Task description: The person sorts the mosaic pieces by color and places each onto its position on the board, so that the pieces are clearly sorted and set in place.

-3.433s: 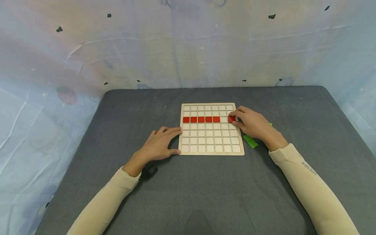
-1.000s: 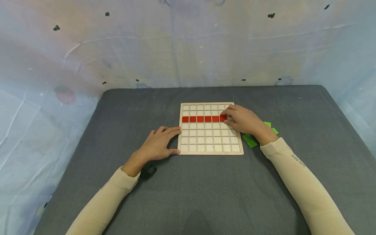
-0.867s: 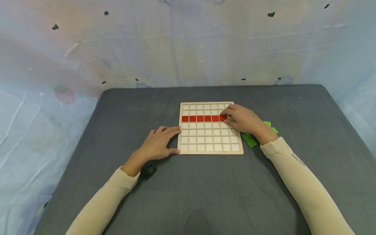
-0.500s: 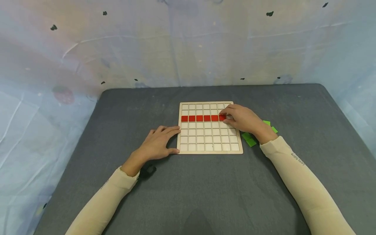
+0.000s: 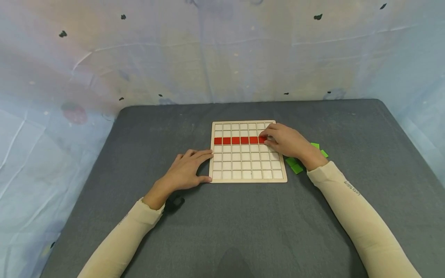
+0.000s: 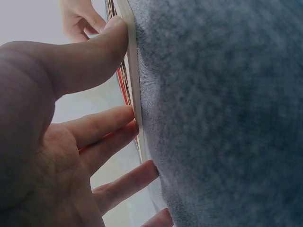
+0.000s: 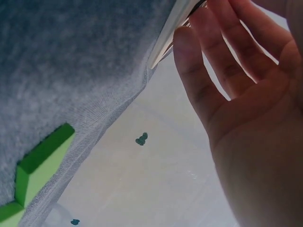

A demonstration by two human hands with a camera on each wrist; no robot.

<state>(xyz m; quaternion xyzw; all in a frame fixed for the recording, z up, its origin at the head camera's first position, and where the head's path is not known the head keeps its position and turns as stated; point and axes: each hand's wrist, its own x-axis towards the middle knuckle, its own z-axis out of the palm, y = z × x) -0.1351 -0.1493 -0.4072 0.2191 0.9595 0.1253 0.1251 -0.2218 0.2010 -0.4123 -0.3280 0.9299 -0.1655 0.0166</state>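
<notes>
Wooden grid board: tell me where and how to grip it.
Grip the board by its left and right rims, I'd judge, coming in low from both sides: it lies flat, and the left wrist view shows a straight edge standing above the cloth.

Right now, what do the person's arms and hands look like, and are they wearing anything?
The left hand and right hand are bare, without gloves. Cream sleeves cover both forearms down to the wrists. Dark lettering marks the right one, too small to read. Something black shows by the left wrist; I can't tell what.
</notes>
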